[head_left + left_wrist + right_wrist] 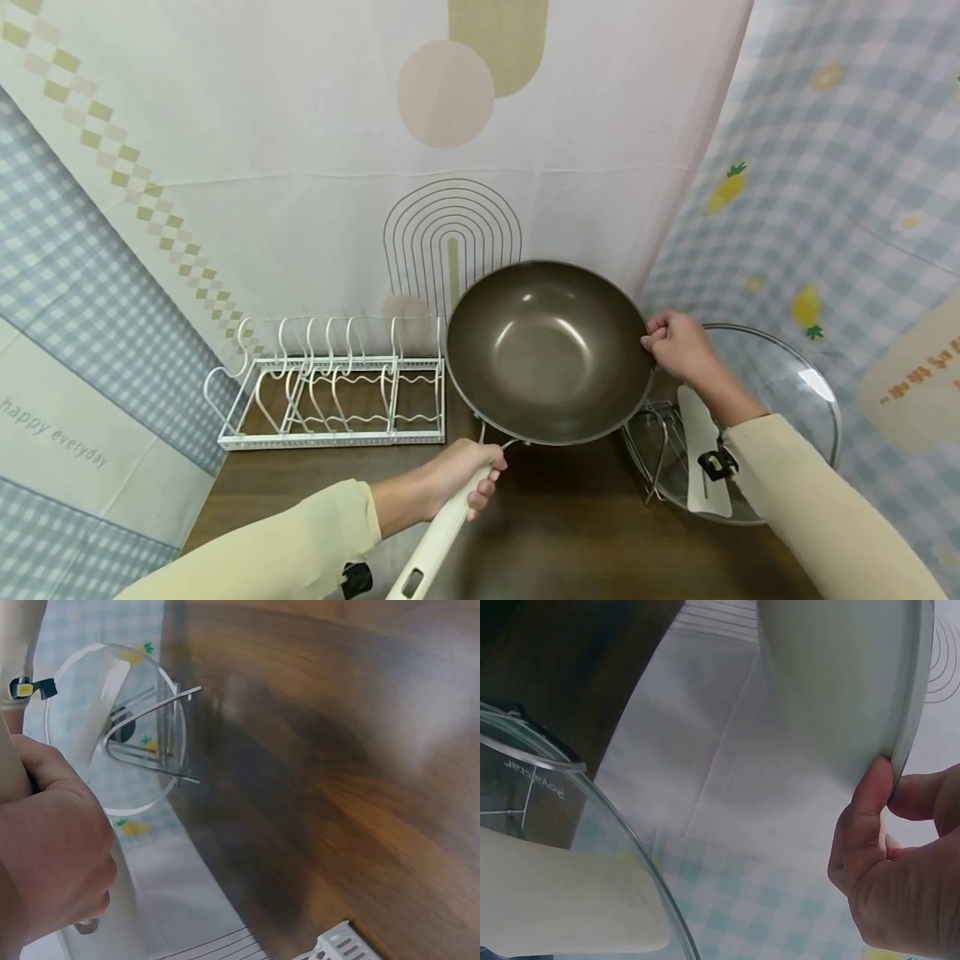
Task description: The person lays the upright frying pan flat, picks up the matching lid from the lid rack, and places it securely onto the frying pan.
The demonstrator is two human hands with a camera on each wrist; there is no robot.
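A wok (551,358) with a dark brown inside is held up off the table, tilted so that its inside faces the head camera. My left hand (461,479) grips its long cream handle (435,546), fingers wrapped round near the pan end. On the opposite side, my right hand (678,346) pinches the rim between thumb and fingers. From the right wrist, the pale outer wall of the wok (840,682) shows, with the right hand (900,877) at its edge. The left wrist view shows the left hand (56,832) closed round the handle; the pan's bowl is out of that view.
Left of the wok, a white wire pan rack (337,438) stands on the wooden table (585,542). At the right, a glass lid (837,417) leans upright by a wire stand (663,450), with a pale spatula (701,450) in front. Printed cloths (300,108) hang behind and at both sides.
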